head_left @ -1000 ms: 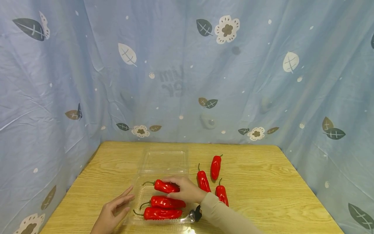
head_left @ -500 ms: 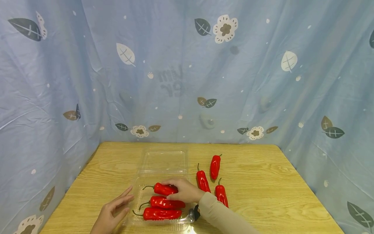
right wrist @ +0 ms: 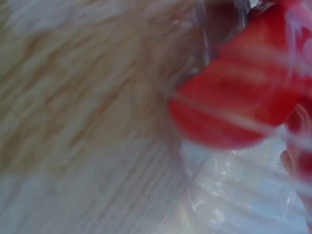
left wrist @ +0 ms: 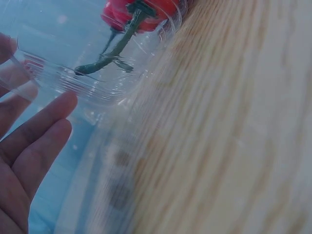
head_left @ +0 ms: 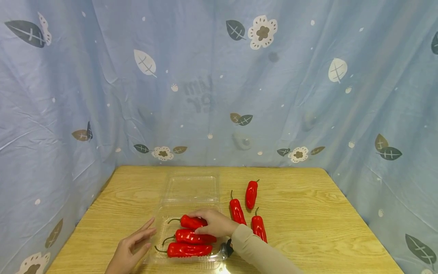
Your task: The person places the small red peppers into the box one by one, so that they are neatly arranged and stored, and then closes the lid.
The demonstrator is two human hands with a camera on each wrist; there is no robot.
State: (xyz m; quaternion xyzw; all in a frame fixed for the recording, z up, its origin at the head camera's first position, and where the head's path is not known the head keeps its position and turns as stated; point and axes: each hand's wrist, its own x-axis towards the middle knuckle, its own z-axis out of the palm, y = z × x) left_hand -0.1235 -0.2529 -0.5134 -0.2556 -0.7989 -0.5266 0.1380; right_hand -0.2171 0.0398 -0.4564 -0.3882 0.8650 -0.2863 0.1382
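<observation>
A clear plastic clamshell box (head_left: 163, 213) lies open on the table with three red chili peppers in its base. They lie side by side, green stems to the left: a far pepper (head_left: 191, 221), a middle pepper (head_left: 191, 236) and a near pepper (head_left: 189, 250). My right hand (head_left: 216, 223) grips the far pepper by its right part, covering that end. At the box's left edge is my left hand (head_left: 131, 246), its fingers extended; in the left wrist view the fingers (left wrist: 44, 124) are at the ribbed rim. The right wrist view shows a blurred red pepper (right wrist: 234, 97) through clear plastic.
Right of the box, three more red peppers lie on the wooden table (head_left: 301, 220): a left one (head_left: 237, 211), a far one (head_left: 251, 195) and a near one (head_left: 259, 227). The clear lid (head_left: 192, 187) is folded back behind the base. A patterned blue curtain (head_left: 191, 129) surrounds the table.
The far pepper, held in my right hand, has moved slightly toward the middle pepper and lower in the box. My left hand has stayed beside the rim.
</observation>
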